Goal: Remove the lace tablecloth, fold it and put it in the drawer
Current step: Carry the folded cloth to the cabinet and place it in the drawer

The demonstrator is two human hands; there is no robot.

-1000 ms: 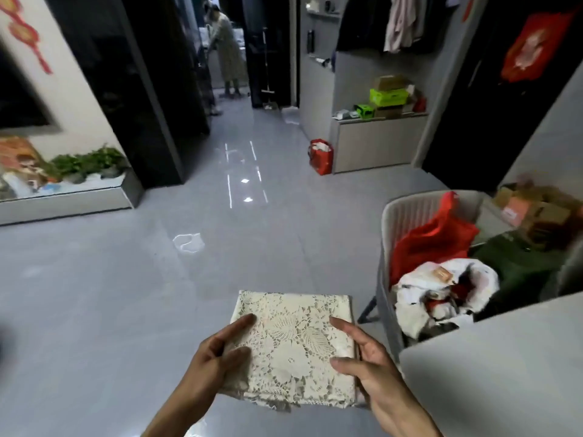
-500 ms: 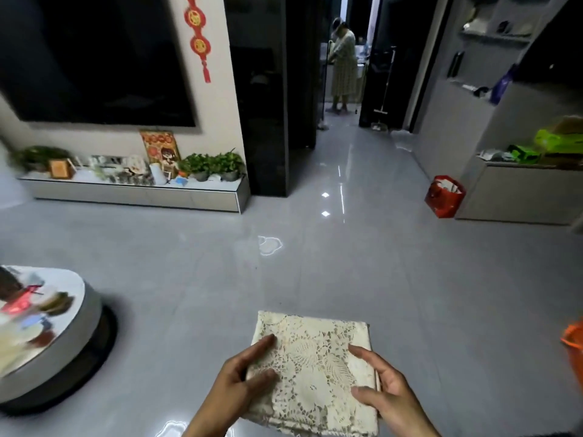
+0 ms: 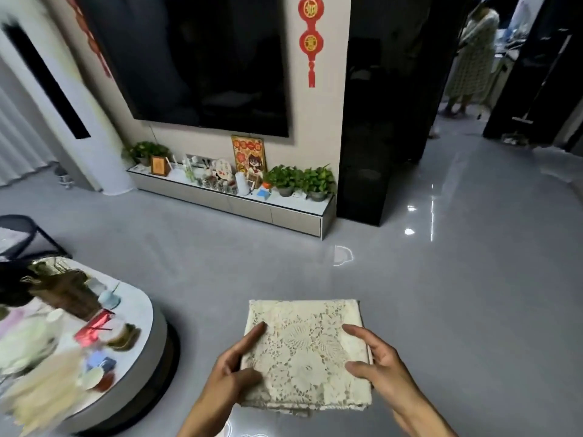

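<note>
The cream lace tablecloth (image 3: 307, 351) is folded into a flat square and held in front of me above the grey floor. My left hand (image 3: 235, 370) grips its left edge, thumb and forefinger lying on top. My right hand (image 3: 377, 362) grips the right edge the same way, thumb on top. A low TV cabinet (image 3: 252, 212) with drawer fronts runs along the far wall under a dark television; its drawers look closed.
A round white coffee table (image 3: 135, 342) crowded with small items stands at the lower left. Potted plants and ornaments line the cabinet top. A black pillar (image 3: 372, 121) rises to the right of the cabinet. A person stands in the far doorway at the upper right.
My view has swung left, from the chair and shelves to the TV wall and coffee table. Both hands still hold the folded tablecloth the same way.
</note>
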